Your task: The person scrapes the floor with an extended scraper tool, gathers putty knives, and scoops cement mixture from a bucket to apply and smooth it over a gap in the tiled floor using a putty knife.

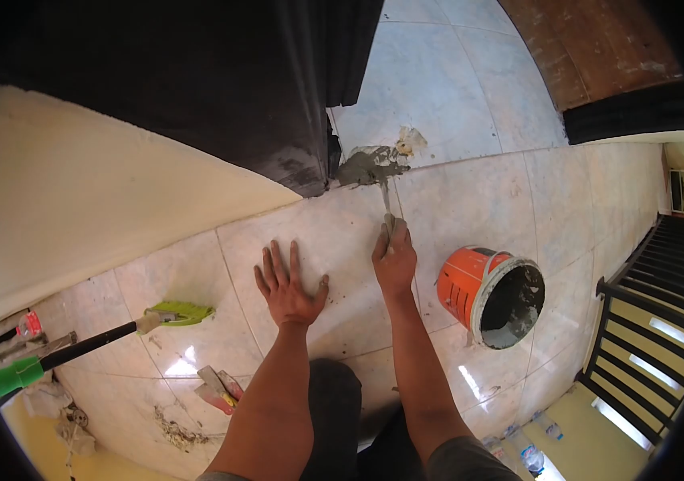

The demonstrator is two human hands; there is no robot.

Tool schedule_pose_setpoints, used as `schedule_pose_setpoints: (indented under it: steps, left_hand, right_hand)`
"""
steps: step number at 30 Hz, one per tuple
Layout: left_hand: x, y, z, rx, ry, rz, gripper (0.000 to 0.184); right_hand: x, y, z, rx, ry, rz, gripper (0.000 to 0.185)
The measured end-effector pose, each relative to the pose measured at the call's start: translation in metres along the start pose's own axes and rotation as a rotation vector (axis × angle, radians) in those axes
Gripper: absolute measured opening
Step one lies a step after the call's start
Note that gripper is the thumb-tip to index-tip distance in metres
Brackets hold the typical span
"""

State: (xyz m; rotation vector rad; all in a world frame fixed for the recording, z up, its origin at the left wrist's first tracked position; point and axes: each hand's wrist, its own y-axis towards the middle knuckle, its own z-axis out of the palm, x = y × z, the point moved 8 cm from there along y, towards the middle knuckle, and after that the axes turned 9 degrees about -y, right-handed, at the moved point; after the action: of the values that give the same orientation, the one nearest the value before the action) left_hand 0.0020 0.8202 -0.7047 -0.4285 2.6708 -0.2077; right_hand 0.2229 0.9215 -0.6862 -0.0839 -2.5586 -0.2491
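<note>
My left hand (286,293) lies flat on the floor tiles (334,272), fingers spread, holding nothing. My right hand (395,260) is wrapped round the handle of a trowel (387,200) with a narrow, mortar-smeared blade. Its tip reaches a patch of wet grey mortar (370,167) at the foot of the dark door frame (314,156). Pale crumbly residue (411,141) lies just beyond the patch. To the right of my right hand, an orange bucket (460,284) is tipped toward me in view, its inside coated with grey mortar.
A green brush head (181,313) on a long black pole (89,345) lies to the left. Scrapers (217,390) rest on the tiles near my left forearm. Black railings (646,337) stand at the right; plastic bottles (532,458) sit at the lower right. Debris (177,429) is scattered lower left.
</note>
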Motion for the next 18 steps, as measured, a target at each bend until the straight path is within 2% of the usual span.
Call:
schedule_pose_setpoints:
  steps: [2,9,12,14,18]
  left_hand:
    - [-0.001,0.000,0.000,0.004,0.000,0.000,0.100]
    - [0.000,0.000,0.001,0.006,0.011,-0.003,0.100]
    - [0.000,0.000,0.001,0.000,0.009,0.002,0.100]
    - [-0.001,0.000,0.001,0.005,0.010,-0.001,0.100]
    - [-0.001,0.001,0.001,0.015,0.015,-0.008,0.100]
  right_hand:
    - [-0.002,-0.001,0.001,-0.071,0.013,-0.029,0.022]
    - [-0.001,0.000,-0.002,-0.065,-0.034,-0.023,0.022]
    - [-0.008,-0.003,-0.004,-0.061,-0.050,0.060,0.020]
    - [-0.007,-0.004,-0.001,-0.078,-0.091,0.048,0.031]
    - [0.005,-0.009,0.007,-0.048,-0.205,0.004,0.033]
